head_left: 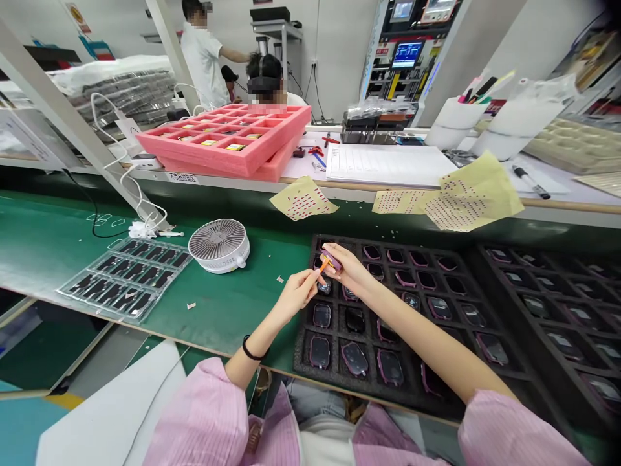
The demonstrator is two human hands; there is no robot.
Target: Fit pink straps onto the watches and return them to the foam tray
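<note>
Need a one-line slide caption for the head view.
Head view: right hand holds a small pink part as left hand brings an orange tool to it, above a black foam tray.

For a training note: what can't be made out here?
Head view only:
The pink part in the right hand: fingers hide most of it.
Tip of the orange tool, in the left hand: hidden against that part.
Black foam tray cells under the hands: hidden by them.
Second black tray: cut off by the right edge.
Yellow items in the pink foam tray: too small to read.
</note>
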